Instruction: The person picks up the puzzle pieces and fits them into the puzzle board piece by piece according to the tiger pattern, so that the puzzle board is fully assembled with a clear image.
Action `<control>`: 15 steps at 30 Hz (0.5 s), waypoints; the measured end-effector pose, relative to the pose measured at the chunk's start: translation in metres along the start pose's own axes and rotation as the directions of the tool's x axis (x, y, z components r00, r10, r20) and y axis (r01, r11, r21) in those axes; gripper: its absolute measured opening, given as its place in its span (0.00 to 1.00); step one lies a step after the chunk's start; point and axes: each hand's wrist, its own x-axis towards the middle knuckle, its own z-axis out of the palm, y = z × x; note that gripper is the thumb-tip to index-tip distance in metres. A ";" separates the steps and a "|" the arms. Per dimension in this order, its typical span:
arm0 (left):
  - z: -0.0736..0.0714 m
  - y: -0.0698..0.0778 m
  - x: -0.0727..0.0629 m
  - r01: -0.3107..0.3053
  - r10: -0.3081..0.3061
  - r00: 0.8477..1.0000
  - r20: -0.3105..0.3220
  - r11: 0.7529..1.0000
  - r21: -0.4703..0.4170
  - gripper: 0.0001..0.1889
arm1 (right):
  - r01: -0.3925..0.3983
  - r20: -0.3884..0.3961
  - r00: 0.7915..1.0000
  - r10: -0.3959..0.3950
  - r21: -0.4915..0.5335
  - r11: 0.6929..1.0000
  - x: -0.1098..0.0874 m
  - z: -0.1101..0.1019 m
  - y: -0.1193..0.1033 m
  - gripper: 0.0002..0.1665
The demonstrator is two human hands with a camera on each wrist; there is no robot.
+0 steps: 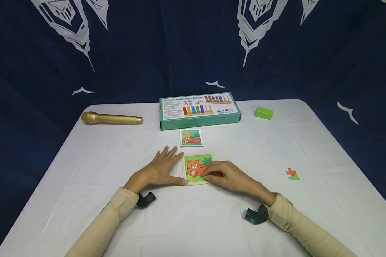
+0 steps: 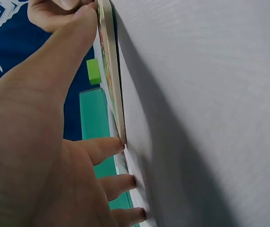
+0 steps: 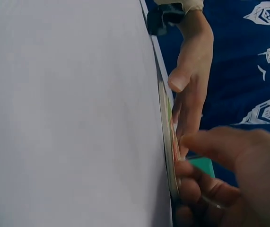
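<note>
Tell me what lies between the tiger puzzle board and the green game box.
A small tiger picture card lies between the puzzle board and the game box, seen in the head view.

Backdrop and table, evenly lit setup.

A dark navy fabric backdrop (image 1: 167,46) with white printed emblems and small bird-like marks is hanging behind and wrapping around both sides of the scene. A table with rounded far corners, covered by a white tablecloth (image 1: 83,185), is filling the lower frame; the cloth is showing faint creases. Soft, even light is falling from above, casting only weak shadows on the cloth. No walls, floor or windows are showing past the drape.
</note>
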 end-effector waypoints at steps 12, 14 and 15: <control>0.002 0.004 0.002 0.005 -0.006 0.999 -0.038 1.000 -0.017 0.52 | -0.080 -0.171 0.983 0.068 -0.062 0.995 -0.048 -0.052 0.018 0.14; 0.001 0.004 0.002 0.006 -0.007 0.999 -0.040 1.000 -0.016 0.51 | -0.101 -0.204 0.976 0.078 -0.106 0.989 -0.059 -0.061 0.023 0.14; 0.001 0.005 0.001 0.006 -0.007 0.999 -0.043 1.000 -0.014 0.51 | -0.112 -0.219 0.972 0.082 -0.129 0.985 -0.065 -0.065 0.026 0.15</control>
